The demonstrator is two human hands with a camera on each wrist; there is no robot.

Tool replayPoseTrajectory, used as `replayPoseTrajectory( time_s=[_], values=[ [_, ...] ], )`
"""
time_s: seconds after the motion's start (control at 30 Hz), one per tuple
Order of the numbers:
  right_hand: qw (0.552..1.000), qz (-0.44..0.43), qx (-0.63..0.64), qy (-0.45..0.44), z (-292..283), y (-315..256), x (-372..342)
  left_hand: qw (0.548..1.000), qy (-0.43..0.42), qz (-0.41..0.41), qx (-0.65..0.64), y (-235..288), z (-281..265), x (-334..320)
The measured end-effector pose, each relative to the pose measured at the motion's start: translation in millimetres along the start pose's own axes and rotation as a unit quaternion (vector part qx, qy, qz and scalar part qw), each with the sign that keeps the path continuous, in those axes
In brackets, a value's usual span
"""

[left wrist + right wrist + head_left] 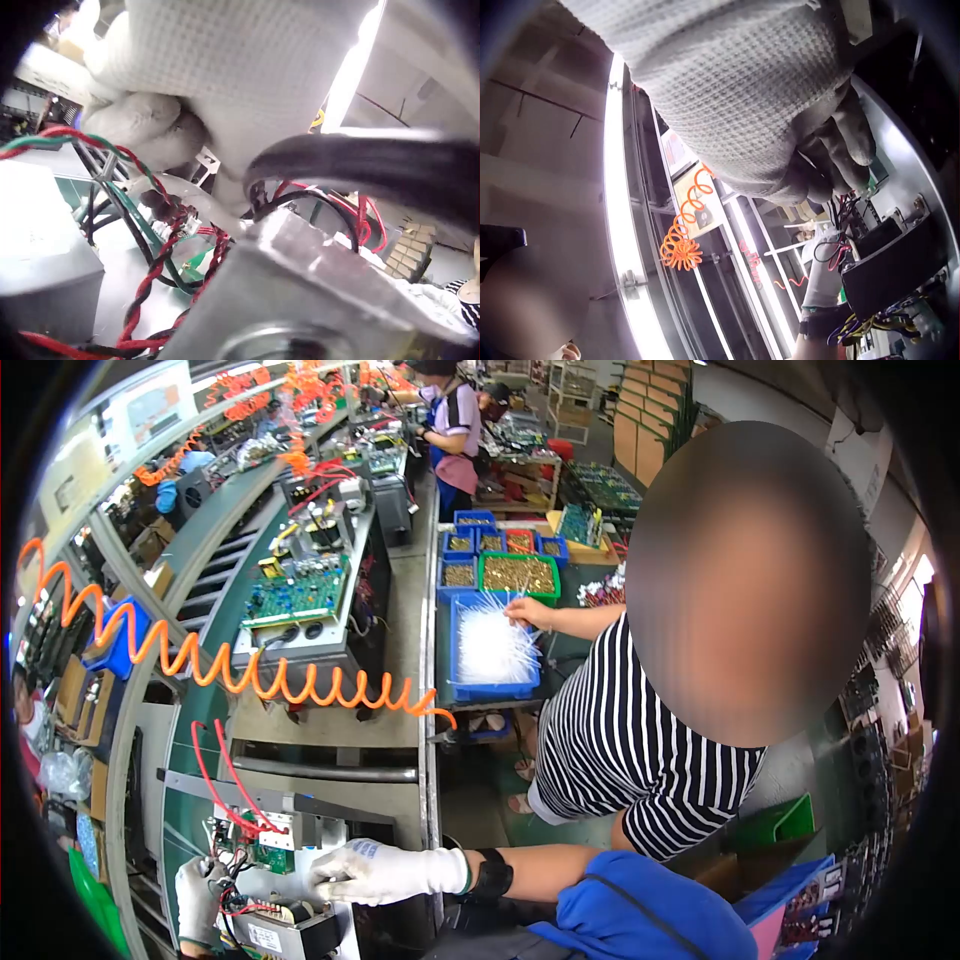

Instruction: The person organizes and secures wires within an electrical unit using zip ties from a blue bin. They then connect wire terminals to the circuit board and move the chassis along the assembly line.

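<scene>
White-gloved, the left hand curls its fingers round a bundle of thin wires at the left side of an open metal unit. In the left wrist view the left hand is close above twisted red and black wires and a metal housing. The right hand, also gloved, is over the unit's metal plate, right of a small green board and above a transformer. Its fingers are loosely bent in the right wrist view, with no held thing visible.
Red cables rise from the unit. An orange coiled hose hangs across the line. Ahead stands another unit with a green board. A person in a striped shirt touches white strips in a blue bin.
</scene>
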State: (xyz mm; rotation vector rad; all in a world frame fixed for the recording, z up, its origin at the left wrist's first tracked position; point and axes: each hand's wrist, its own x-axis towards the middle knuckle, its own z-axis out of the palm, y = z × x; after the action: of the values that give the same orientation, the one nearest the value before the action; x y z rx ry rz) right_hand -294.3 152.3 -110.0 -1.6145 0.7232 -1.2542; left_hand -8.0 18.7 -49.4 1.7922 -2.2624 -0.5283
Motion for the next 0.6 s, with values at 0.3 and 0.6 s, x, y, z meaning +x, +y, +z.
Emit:
replayPoseTrajectory(
  time_s=[0.3, 0.6],
  values=[
    [0.957, -0.009, 0.251, -0.147, 6, -94, 57, 0.997, -0.014, 0.062, -0.048, -44, 20, 20],
    [0.916, -0.103, 0.38, 0.071, -68, -111, -41, 0.953, -0.071, -0.035, -0.294, 1, 15, -2]
  ],
)
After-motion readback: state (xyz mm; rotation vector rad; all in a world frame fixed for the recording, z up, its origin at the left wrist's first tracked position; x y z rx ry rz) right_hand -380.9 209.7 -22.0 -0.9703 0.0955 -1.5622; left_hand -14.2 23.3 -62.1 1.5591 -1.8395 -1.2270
